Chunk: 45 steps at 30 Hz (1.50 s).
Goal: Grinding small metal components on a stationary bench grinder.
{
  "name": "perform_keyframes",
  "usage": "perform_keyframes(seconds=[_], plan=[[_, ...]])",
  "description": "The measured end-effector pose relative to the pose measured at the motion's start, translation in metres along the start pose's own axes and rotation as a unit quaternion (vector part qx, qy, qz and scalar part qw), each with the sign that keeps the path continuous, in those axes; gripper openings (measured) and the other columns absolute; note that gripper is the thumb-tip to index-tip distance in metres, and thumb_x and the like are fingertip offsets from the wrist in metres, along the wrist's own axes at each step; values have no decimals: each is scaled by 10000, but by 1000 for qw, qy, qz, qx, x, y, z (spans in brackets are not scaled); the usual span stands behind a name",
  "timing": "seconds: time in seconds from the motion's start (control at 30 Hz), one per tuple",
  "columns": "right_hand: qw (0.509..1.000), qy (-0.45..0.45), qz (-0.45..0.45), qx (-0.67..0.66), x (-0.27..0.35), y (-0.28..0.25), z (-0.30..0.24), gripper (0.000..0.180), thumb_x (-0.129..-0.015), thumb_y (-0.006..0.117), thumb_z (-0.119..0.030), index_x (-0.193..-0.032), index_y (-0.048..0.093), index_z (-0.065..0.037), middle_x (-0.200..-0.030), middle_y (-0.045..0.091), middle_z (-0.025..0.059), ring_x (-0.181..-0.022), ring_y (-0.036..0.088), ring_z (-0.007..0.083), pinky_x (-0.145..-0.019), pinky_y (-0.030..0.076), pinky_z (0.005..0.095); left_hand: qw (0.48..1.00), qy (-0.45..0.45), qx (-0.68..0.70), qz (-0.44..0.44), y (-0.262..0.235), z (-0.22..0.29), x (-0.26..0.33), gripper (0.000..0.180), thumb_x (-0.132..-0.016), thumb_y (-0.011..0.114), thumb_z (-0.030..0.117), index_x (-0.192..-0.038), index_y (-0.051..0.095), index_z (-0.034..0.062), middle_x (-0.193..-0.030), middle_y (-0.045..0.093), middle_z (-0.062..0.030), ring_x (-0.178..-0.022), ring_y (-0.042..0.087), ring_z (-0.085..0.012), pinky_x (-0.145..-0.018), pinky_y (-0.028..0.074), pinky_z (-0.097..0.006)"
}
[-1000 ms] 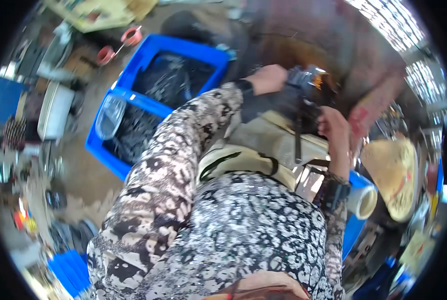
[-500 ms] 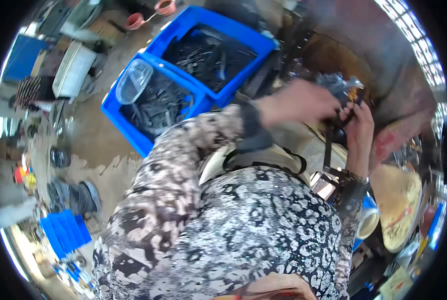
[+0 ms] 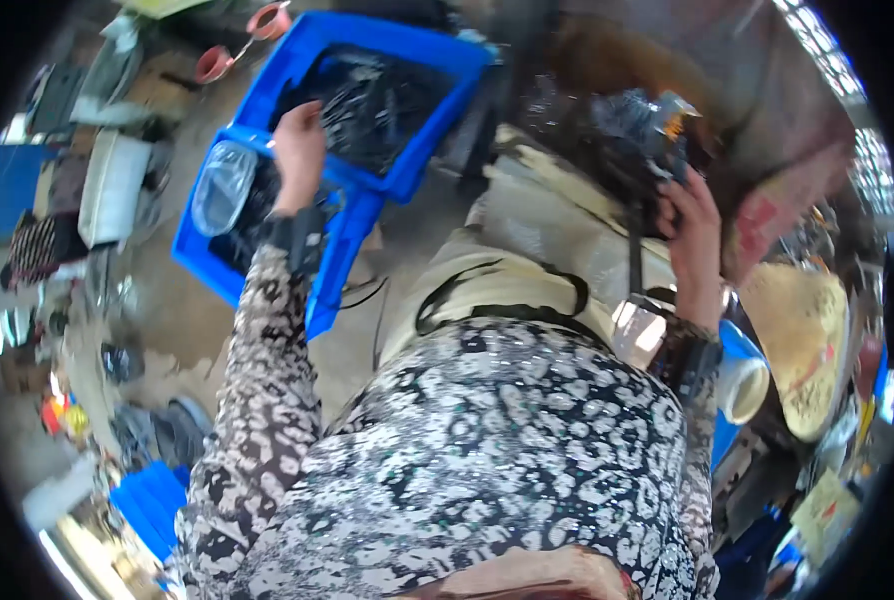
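Note:
Over the edge between two joined blue bins, my left hand (image 3: 299,158) is reached out with its fingers curled together. Whether anything is in them is hidden. Dark thin metal-looking strips (image 3: 372,105) fill the far bin (image 3: 442,105). The near bin (image 3: 192,235) holds more dark pieces and a clear plastic tub (image 3: 224,190), partly behind my left forearm. At the right, my right hand (image 3: 694,212) is closed around a dark narrow piece (image 3: 679,160), beside a machine part wrapped in clear plastic (image 3: 632,115) with an orange-yellow spot.
A dark upright bar (image 3: 636,250) stands left of my right wrist. A stained, rusty machine surface (image 3: 777,120) rises at the far right. Beside my right arm are a cream-coloured pad (image 3: 797,340) and a white roll (image 3: 745,390). Stacked blue bins (image 3: 152,505) sit lower left.
My left hand has moved away from beside my right hand, leftward to above the blue bins. My right hand stays at the machine, still gripping the dark piece. The view has shifted slightly.

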State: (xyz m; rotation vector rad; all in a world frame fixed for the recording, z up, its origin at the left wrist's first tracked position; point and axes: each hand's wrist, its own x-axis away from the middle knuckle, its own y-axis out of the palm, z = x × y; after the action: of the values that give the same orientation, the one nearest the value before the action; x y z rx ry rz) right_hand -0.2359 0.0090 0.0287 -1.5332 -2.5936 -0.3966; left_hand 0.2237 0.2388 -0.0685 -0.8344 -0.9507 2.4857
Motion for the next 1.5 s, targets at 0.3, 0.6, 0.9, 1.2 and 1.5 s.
perform_keyframes(seconds=[0.3, 0.6, 0.9, 1.2, 1.5], plan=[[993, 12, 114, 5, 14, 9, 10, 203, -938, 577, -106, -1130, 619, -58, -684, 434, -77, -500, 338, 0, -409, 208, 158, 957, -22, -177, -227, 103, -4, -14, 181, -757, 619, 193, -842, 730, 78, -892, 687, -187, -876, 662, -364, -764, 534, -468], [984, -5, 164, 69, 37, 7, 3, 152, -939, 582, -118, -1074, 628, -65, -627, 404, -93, -461, 305, -13, -387, 185, 161, 917, -111, -138, -358, 157, -47, -11, 277, -801, 594, 261, -911, 725, 44, -1000, 677, -215, -997, 637, -388, -850, 517, -465], [989, -11, 143, 45, 47, -4, 9, 141, -942, 583, -125, -1068, 627, -79, -628, 395, -105, -467, 308, -22, -391, 177, 153, 931, -148, -111, -315, 149, -29, -7, 326, -801, 591, 275, -936, 695, -3, -996, 661, -263, -961, 638, -412, -835, 513, -474], [966, -46, 161, 199, 78, -23, 33, 156, -927, 624, -165, -1035, 675, -64, -731, 524, -98, -560, 386, -1, -487, 295, 184, 807, -240, 491, -222, 82, 70, -54, 177, -957, 503, 85, -1109, 512, -6, -939, 672, -198, -781, 687, -288, -633, 583, -346], [944, -27, -85, 318, 121, -2, 16, 383, -798, 757, -146, -1149, 643, -45, -837, 642, 31, -688, 508, 35, -607, 437, 219, 846, 192, 312, -387, 147, 266, -3, 238, -868, 570, 20, -1098, 630, 11, -904, 698, -176, -873, 692, -248, -730, 549, -348]])
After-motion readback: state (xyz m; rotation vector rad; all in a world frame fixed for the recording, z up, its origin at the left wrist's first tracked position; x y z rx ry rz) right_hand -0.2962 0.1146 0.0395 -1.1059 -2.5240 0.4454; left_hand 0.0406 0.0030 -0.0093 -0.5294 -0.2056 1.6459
